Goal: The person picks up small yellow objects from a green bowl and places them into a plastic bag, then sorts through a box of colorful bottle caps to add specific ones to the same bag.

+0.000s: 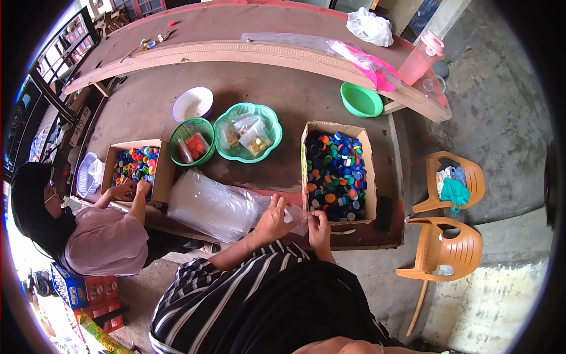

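Between my hands, near the table's front edge, is a small clear plastic bag [299, 220]. My left hand [273, 220] is closed on the bag's left side, with its fingers pinched. At the other side, my right hand [319, 231] pinches the bag's edge. A pile of clear plastic sheets or bags [206, 203] lies flat to the left of my left hand. Just beyond my right hand stands an open cardboard box [369, 171] full of bottle caps [336, 171] in blue, orange, green and white.
At left, a co-worker [106, 236] reaches into another cardboard box [165, 177] of caps. Behind are a teal basket [276, 121] and a green basket [177, 133] with bagged caps, a white bowl [193, 104] and a green bowl [361, 100]. Orange chairs [427, 248] stand right.
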A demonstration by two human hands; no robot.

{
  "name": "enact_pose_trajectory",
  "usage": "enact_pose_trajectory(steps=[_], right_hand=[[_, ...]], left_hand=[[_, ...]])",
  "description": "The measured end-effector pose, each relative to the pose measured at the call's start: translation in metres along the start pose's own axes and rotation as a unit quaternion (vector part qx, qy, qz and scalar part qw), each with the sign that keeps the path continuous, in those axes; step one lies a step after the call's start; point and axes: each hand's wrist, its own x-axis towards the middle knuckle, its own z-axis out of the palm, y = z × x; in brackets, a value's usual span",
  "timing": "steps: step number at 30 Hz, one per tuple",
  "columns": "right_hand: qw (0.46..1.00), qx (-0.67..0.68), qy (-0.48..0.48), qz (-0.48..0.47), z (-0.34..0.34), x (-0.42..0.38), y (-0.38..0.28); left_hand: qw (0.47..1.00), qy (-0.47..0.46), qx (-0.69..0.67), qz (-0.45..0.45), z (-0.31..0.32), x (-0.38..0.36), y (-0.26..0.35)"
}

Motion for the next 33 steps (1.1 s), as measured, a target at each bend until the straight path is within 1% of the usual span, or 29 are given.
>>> enact_pose_trajectory(steps=[2,3,6,7,9,11,13,14,15,16,18,19,22,23,24,26,28,29,32,33], right_hand=[[1.0,-0.021,-0.017,-0.013,-0.004,0.003,-0.007],[0.999,-0.011,-0.046,0.025,-0.007,0.003,-0.009],[0.998,-0.036,-0.043,-0.04,-0.005,0.0,0.005],[0.999,-0.021,-0.04,-0.028,-0.006,-0.001,0.013],[1.0,-0.022,-0.02,0.009,-0.017,-0.009,0.014],[0.999,-0.02,-0.001,0.041,-0.027,-0.008,0.009],[0.997,-0.017,0.013,0.075,-0.042,-0.008,0.01],[0.998,-0.01,0.013,0.057,-0.046,-0.005,0.016],[0.999,-0.003,0.013,0.039,-0.049,-0.002,0.021],[1.0,0.006,0.012,0.02,-0.053,0.002,0.026],[0.999,-0.005,-0.03,0.036,-0.058,0.012,0.028],[0.998,-0.01,-0.051,0.044,-0.059,0.018,0.026],[0.973,0.091,-0.181,0.112,-0.061,0.043,0.011],[0.977,0.043,-0.194,0.077,-0.062,0.052,0.016],[0.977,0.027,-0.199,0.071,-0.065,0.062,0.018],[0.976,-0.008,-0.211,0.06,-0.07,0.093,0.019],[0.971,-0.089,-0.22,0.043,-0.075,0.128,0.032],[0.968,-0.116,-0.221,0.013,-0.074,0.148,0.044],[0.953,-0.189,-0.213,-0.102,-0.061,0.21,0.058],[0.942,-0.212,-0.193,-0.174,-0.053,0.229,0.061]], left_hand=[[0.997,-0.045,-0.047,-0.03,0.005,0.0,-0.005],[0.994,-0.07,-0.072,-0.046,0.009,-0.001,-0.009],[0.997,-0.046,-0.061,-0.006,0.016,0.006,-0.02],[0.994,-0.053,-0.087,-0.036,0.016,0.008,-0.019],[0.992,-0.077,-0.092,-0.031,0.015,0.008,-0.015],[0.991,-0.095,-0.094,-0.015,0.014,0.011,-0.007],[0.988,-0.117,-0.096,0.021,0.021,0.008,-0.006],[0.986,-0.126,-0.098,0.038,0.024,0.008,-0.005],[0.981,-0.168,-0.097,0.024,0.016,0.012,0.005],[0.981,-0.169,-0.085,0.04,0.016,0.013,0.008],[0.981,-0.171,-0.056,0.075,0.014,0.018,0.01],[0.985,-0.155,-0.042,0.06,0.013,0.02,0.011],[0.995,-0.103,-0.002,0.016,0.011,0.018,0.003],[0.997,-0.082,0.011,0.001,0.01,0.017,-0.006],[0.998,-0.061,0.022,-0.015,0.008,0.016,-0.011],[0.998,-0.026,0.005,-0.062,-0.006,0.022,0.0],[0.993,-0.005,0.014,-0.12,-0.017,0.024,0.013],[0.989,-0.003,0.018,-0.145,-0.022,0.027,0.02],[0.989,0.041,0.046,-0.134,-0.02,0.026,0.019],[0.986,0.04,0.041,-0.156,-0.02,0.028,0.024]])
